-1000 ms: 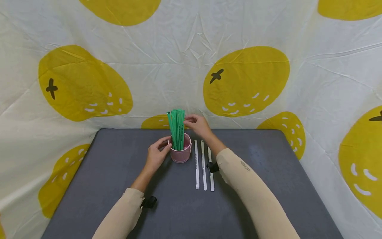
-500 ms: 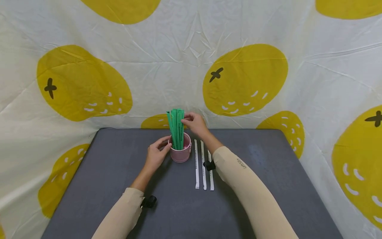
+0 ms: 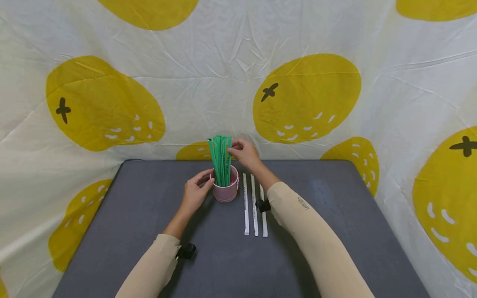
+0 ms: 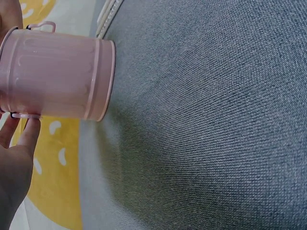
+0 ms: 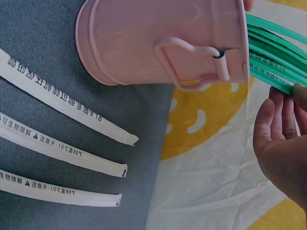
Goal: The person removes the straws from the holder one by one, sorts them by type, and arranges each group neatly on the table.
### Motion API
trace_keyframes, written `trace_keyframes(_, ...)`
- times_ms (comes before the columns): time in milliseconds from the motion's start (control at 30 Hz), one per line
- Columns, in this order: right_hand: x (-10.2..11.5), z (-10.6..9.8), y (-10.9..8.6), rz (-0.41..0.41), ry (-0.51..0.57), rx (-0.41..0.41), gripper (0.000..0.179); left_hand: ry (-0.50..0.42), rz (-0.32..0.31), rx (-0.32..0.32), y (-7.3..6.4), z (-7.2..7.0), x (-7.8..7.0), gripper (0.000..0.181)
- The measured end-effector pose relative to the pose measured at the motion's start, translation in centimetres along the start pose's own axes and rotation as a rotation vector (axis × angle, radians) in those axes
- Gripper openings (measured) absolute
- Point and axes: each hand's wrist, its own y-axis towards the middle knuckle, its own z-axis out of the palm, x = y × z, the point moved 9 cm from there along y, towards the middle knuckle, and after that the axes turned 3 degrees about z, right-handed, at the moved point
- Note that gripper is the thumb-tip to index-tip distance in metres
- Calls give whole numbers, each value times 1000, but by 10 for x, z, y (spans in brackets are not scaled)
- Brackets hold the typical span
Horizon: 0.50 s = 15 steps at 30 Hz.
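Observation:
A small pink bucket stands upright near the table's far edge. Several green paper-wrapped straws rise from it in a bundle. My left hand holds the bucket at its left side, near the rim; in the left wrist view the thumb lies against the small side handle. At the bundle's right side, my right hand pinches the upper part of one green straw between thumb and finger. That straw still reaches down into the bucket. The straws' lower ends are hidden inside.
To the bucket's right, 3 white paper-wrapped straws lie side by side on the dark grey table. My right forearm passes over the rightmost one. Behind the table hangs a white cloth with yellow fruit prints.
The right hand has shifted slightly left, then a little right. One green straw at the bundle's right side now stands slightly apart from the others. Left hand and bucket have stayed put.

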Motion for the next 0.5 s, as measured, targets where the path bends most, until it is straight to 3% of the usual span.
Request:
trace_keyframes(133,4,-9,-2,-14,3,-14,23,4,-19,12,-1,1,-6,39)
trace_keyframes(333,13,-24,-3,-23,25,-25,26,-5,-16,25,-7,1,-35,38)
trace_keyframes(500,26,-37,-3,-49,63,-23,31,3,-5,23,-8,1,-37,39)
